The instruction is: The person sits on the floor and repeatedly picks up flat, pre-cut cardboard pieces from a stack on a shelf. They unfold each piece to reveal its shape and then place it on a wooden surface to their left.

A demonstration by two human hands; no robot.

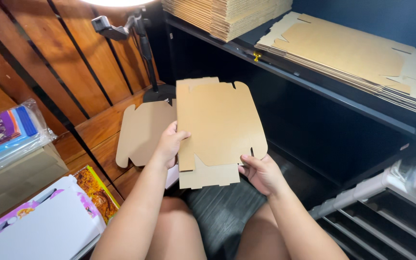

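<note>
Head view: A flat die-cut cardboard box blank (217, 130) is held above the lap, tilted slightly, between both hands. The left hand (168, 143) is clamped on the blank's left edge, thumb on top. The right hand (262, 173) is closed on the near right corner, thumb against the edge. The hands are kept well apart. A second flat blank (140, 132) lies behind, on the wooden slatted floor (73, 72). Stacks of flat cardboard blanks (362, 58) rest on the black shelf (314, 82) at far right. A lamp stand (145, 48) is seen far centre.
</note>
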